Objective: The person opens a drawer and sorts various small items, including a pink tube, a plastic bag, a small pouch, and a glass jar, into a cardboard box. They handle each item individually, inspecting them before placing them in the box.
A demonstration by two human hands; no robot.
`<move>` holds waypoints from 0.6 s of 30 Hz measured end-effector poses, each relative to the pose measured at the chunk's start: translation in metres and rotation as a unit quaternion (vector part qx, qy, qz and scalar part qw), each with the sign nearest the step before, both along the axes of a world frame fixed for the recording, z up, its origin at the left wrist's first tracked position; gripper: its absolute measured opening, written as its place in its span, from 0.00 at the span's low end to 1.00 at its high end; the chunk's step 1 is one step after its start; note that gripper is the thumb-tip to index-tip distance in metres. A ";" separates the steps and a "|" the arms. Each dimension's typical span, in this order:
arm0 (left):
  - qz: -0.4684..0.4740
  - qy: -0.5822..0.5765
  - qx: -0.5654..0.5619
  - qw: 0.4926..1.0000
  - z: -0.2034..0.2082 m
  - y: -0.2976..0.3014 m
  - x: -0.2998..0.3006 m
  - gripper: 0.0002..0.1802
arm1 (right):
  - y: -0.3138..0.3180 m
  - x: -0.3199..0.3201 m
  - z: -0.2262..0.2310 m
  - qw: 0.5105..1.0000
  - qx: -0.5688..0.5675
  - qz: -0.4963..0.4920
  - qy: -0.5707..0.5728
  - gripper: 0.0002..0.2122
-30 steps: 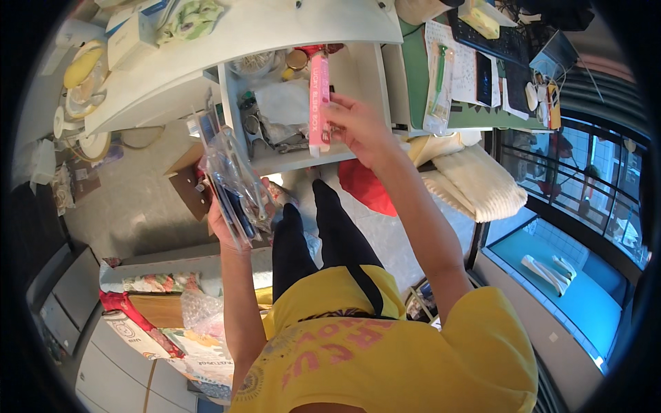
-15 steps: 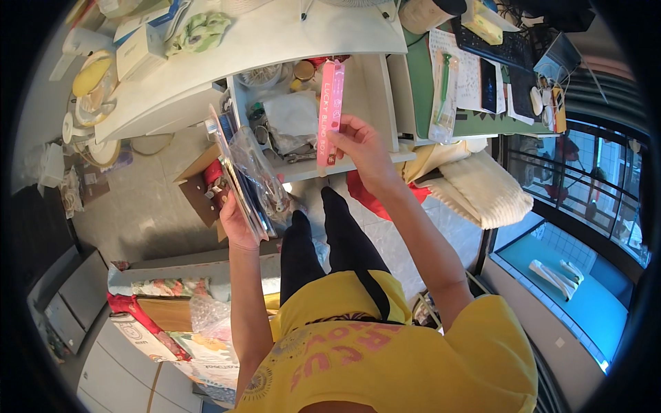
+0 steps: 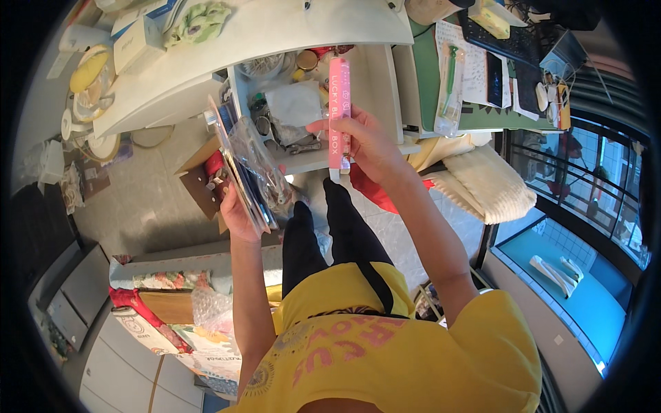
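My right hand (image 3: 375, 148) is closed round a long, narrow pink box (image 3: 339, 89), held upright over the front of an open drawer (image 3: 379, 82). The thumb or a finger crosses the box's front and sticks out past its left side. On the left, my left hand (image 3: 239, 217) grips the lower end of a stack of thin flat packages (image 3: 227, 138) standing on edge. A clear plastic bag (image 3: 255, 165) lies along the stack's right side. Inside the drawer are a white plastic packet (image 3: 295, 103), a metal wrench-like tool (image 3: 303, 147) and a round lidded jar (image 3: 307, 60).
An open cardboard box (image 3: 200, 182) stands on the floor beside my left hand. At the right, a green desk surface (image 3: 482, 122) bears a phone, papers and a keyboard. A cream ribbed cushion or cloth (image 3: 485, 182) and a red bag (image 3: 372, 189) lie below it.
The pink box has shifted slightly right in view, and my right hand has moved its grip so a digit now crosses the front. My left hand still holds the stack.
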State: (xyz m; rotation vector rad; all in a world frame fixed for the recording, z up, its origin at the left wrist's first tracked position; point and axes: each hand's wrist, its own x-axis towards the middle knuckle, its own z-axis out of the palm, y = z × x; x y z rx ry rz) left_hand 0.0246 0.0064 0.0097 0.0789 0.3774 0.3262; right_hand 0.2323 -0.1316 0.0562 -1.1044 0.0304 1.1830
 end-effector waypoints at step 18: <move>-0.018 -0.001 -0.001 1.000 -0.005 0.001 -0.002 0.31 | 0.000 0.003 -0.020 0.953 0.120 -0.096 0.263 0.18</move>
